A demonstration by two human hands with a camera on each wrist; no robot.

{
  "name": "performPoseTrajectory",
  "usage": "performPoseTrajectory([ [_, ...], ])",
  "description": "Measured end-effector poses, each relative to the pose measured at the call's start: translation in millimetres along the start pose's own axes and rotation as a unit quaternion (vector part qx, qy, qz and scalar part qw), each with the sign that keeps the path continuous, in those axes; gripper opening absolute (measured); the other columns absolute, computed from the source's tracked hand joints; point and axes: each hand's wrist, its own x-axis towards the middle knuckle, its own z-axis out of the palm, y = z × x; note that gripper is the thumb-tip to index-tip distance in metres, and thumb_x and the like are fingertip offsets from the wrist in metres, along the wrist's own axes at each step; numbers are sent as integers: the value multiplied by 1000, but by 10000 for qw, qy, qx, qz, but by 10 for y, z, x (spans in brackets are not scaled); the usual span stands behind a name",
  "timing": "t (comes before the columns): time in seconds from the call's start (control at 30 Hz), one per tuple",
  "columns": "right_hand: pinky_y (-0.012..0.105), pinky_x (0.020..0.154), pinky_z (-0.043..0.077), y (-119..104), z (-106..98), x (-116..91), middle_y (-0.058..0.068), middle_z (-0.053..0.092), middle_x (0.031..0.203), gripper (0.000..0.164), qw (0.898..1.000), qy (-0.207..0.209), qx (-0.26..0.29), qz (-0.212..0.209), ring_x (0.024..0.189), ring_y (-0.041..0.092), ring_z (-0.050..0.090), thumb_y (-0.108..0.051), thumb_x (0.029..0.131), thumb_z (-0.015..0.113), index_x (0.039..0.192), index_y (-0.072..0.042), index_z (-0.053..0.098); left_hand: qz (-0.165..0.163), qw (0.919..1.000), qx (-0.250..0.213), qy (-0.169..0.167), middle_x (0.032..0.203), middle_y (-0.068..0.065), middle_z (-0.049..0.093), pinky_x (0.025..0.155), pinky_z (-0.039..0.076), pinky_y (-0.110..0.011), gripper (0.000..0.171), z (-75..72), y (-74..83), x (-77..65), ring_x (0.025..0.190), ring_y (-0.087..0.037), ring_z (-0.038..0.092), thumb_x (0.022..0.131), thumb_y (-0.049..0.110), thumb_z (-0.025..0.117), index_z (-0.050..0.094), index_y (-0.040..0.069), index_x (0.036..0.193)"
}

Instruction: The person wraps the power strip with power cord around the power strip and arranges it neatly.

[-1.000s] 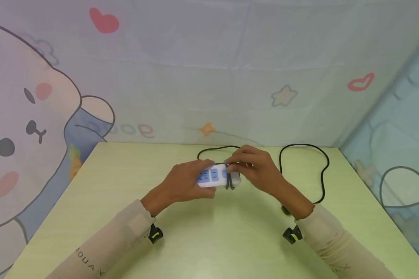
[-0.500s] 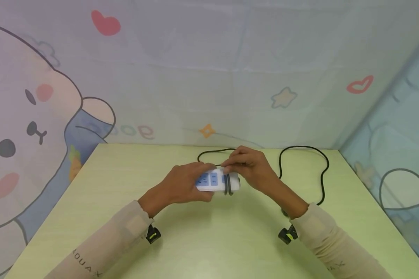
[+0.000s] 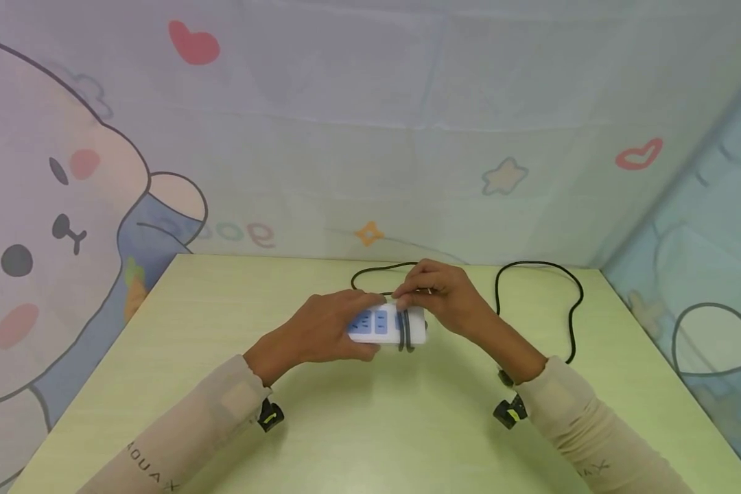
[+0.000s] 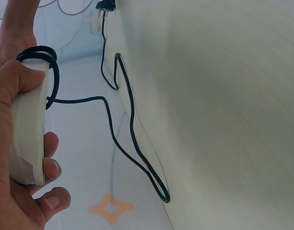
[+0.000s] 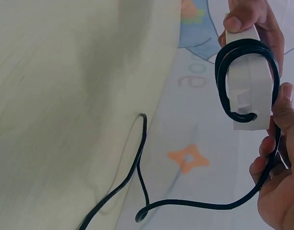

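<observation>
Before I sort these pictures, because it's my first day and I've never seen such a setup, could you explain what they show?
There is no robot here, just a person's two bare hands. The wide picture is taken from the head, looking forward and down; the two close ones are taken from the left and right wrists, which is why they look turned sideways.

The left hand grips a white power strip with blue socket panels. The right hand holds the strip's black cord, which is looped around one end of the strip. The rest of the cord trails along the pale table, with a loop toward the right. Behind hangs a cartoon-printed cloth.
</observation>
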Motion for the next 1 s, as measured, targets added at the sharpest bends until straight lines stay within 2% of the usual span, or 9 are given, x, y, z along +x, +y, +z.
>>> performPoseTrajectory([
  [0.27,25,78,54,85,-4,18,11,77,100,9,9999,-110,-27,61,89,14,65,3,98,80,104,-3,85,-21,9997,-208,-91,128,-4,74,72,50,-26,71,-13,0,-9,93,-10,62,93,47,82,62,19,156],
  [0.47,25,77,55,162,-28,13,12,77,102,12,9978,-112,318,565,87,10,64,3,103,76,109,-3,84,7,9984,-561,-31,129,-2,73,76,51,-29,71,-47,5,0,96,-11,62,93,47,82,62,21,156],
  [0.63,27,78,56,172,-49,-16,13,78,107,14,9925,-285,759,918,86,11,66,0,109,69,116,0,81,-99,9958,-913,-48,132,1,73,81,53,-31,73,-51,21,0,99,-13,63,93,48,82,62,22,158],
  [0.83,30,74,55,211,-25,-58,3,75,102,22,9848,-475,983,1349,82,12,65,-13,117,60,118,-2,79,-286,9914,-1276,-73,131,2,73,83,54,-34,73,-21,17,8,101,-15,64,93,50,81,61,24,159],
  [1.0,29,74,56,254,21,-102,9,75,106,26,9861,-454,1075,1184,83,13,66,-13,120,52,121,-3,76,-330,9846,-1719,-24,123,2,74,82,55,-35,70,-24,30,19,99,-16,65,94,48,81,62,24,157],
])
